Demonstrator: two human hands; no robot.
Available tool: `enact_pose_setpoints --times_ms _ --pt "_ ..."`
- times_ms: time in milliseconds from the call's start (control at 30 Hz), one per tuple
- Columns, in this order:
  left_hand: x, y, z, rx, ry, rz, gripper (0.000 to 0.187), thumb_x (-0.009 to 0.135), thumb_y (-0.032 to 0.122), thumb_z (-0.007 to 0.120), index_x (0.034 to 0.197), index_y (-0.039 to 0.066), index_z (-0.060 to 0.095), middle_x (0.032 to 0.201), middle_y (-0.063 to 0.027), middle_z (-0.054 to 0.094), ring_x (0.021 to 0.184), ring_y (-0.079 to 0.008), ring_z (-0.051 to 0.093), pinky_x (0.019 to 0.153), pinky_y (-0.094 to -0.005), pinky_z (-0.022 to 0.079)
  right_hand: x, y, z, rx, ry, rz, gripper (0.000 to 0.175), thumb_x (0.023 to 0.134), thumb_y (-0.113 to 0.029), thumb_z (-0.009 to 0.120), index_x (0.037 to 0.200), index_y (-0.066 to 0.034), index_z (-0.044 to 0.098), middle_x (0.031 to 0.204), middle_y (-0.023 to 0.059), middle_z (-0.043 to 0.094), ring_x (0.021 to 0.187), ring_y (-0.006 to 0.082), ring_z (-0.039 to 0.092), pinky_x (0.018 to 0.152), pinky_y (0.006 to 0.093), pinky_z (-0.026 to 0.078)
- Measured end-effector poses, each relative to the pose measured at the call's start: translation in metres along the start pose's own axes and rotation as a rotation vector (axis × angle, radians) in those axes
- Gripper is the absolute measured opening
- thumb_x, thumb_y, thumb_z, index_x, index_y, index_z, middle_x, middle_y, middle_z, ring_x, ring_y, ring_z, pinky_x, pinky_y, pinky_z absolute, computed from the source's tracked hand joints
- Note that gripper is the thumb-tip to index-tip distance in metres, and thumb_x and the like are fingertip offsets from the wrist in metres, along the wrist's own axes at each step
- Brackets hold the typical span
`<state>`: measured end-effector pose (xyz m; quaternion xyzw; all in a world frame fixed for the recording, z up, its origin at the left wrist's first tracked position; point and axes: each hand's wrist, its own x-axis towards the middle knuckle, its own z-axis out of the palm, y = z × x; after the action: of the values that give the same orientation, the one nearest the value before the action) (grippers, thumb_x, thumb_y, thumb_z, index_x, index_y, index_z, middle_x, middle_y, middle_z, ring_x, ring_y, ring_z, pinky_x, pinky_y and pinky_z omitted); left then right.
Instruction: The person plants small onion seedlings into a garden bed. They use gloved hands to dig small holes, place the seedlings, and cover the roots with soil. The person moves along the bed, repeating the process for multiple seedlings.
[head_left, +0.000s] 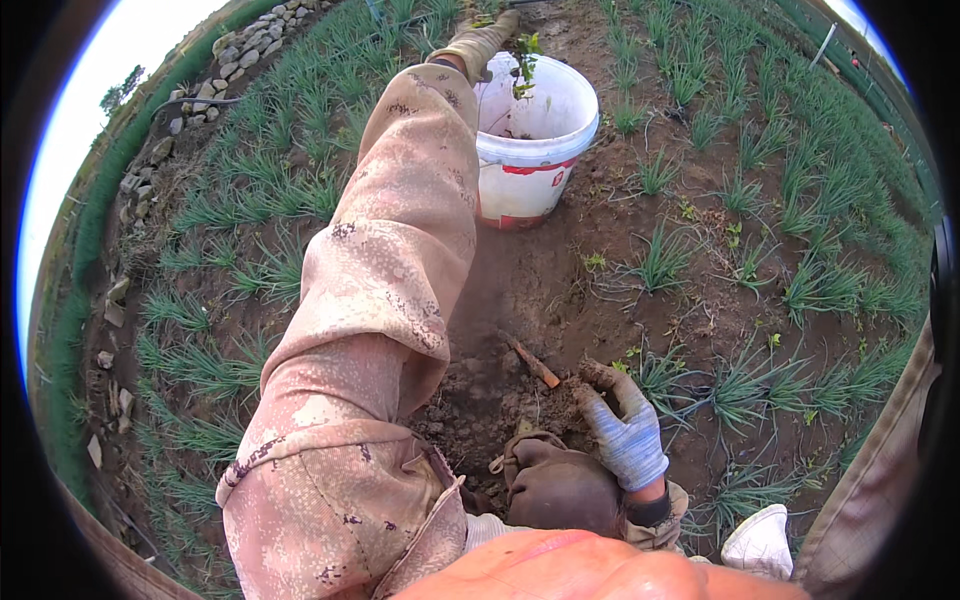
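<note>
My left hand (480, 46), in a soiled glove, reaches out at the far end of my camouflage-patterned sleeve, beside the rim of a white plastic bucket (525, 176). A leafy green plant (523, 67) hangs at the bucket's mouth close to this hand; whether the fingers grip it is not clear. Some dark matter lies inside the bucket. Lower down, my right hand (621, 431), in a blue-and-white knit glove with muddy fingertips, touches loosened soil (559, 409), thumb and finger apart. Just left of its fingertips, a narrow reddish-brown piece (534, 361), perhaps a tool handle, lies on the soil.
Rows of green onion-like plants (664, 259) grow on both sides, with thin dark hose among them. A dark brown shoe (562, 484) stands below the dug soil. A white object (759, 541) is at the lower right. Stones (247, 45) line the left edge of the bed.
</note>
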<state>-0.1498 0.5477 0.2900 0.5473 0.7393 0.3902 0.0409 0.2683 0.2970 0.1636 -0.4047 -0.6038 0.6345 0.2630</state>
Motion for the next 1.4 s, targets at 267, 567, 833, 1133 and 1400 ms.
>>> enact_pose_setpoints --times_ms 267,567,833,1133,1400 --pt "-0.063 -0.117 0.037 -0.041 -0.318 -0.527 0.062 0.076 0.040 0.077 0.121 0.002 0.058 0.105 -0.0188 0.062 0.092 -0.0266 0.065 0.074 -0.0376 0.059 0.068 0.164 0.021 -0.386 -0.054 0.164 0.040 0.087 -0.025 0.062 0.119 -0.0037 0.056 0.110 0.0231 0.063 0.103 0.0385 0.060 0.087 0.0390 0.048" --pt "-0.234 -0.149 -0.124 0.119 -0.310 -0.553 0.050 0.080 0.033 0.074 0.119 0.004 0.060 0.097 -0.0135 0.064 0.089 -0.0215 0.065 0.072 -0.0348 0.059 0.156 0.248 0.115 -1.248 -0.422 0.186 0.063 0.083 -0.041 0.065 0.134 -0.0105 0.043 0.130 0.0201 0.047 0.120 0.0386 0.047 0.097 0.0468 0.044" --pt "-0.384 -0.223 -0.127 0.265 -0.727 -0.718 0.038 0.085 0.016 0.069 0.122 0.014 0.061 0.084 -0.0018 0.065 0.074 -0.0086 0.061 0.065 -0.0276 0.055 0.178 0.262 0.122 -1.168 -0.327 0.451 0.076 0.074 -0.035 0.076 0.133 -0.0057 0.041 0.134 0.0215 0.048 0.125 0.0372 0.045 0.100 0.0441 0.043" --pt "-0.411 -0.315 -0.053 0.808 -0.927 -0.363 0.056 0.074 0.018 0.074 0.127 0.025 0.057 0.110 -0.0121 0.054 0.101 -0.0317 0.056 0.085 -0.0442 0.049 0.142 0.242 0.111 -0.842 -0.332 0.220 0.066 0.079 -0.039 0.071 0.128 0.0005 0.052 0.131 0.0235 0.051 0.120 0.0343 0.050 0.096 0.0396 0.043" --pt "-0.427 -0.339 -0.071 0.255 -0.405 -0.621 0.038 0.080 0.026 0.073 0.114 0.012 0.065 0.105 -0.0098 0.065 0.099 -0.0248 0.062 0.087 -0.0386 0.050 0.136 0.171 0.169 -0.656 -0.554 -0.171 0.055 0.091 -0.031 0.056 0.136 -0.0049 0.038 0.109 0.0245 0.062 0.099 0.0389 0.061 0.083 0.0435 0.051"
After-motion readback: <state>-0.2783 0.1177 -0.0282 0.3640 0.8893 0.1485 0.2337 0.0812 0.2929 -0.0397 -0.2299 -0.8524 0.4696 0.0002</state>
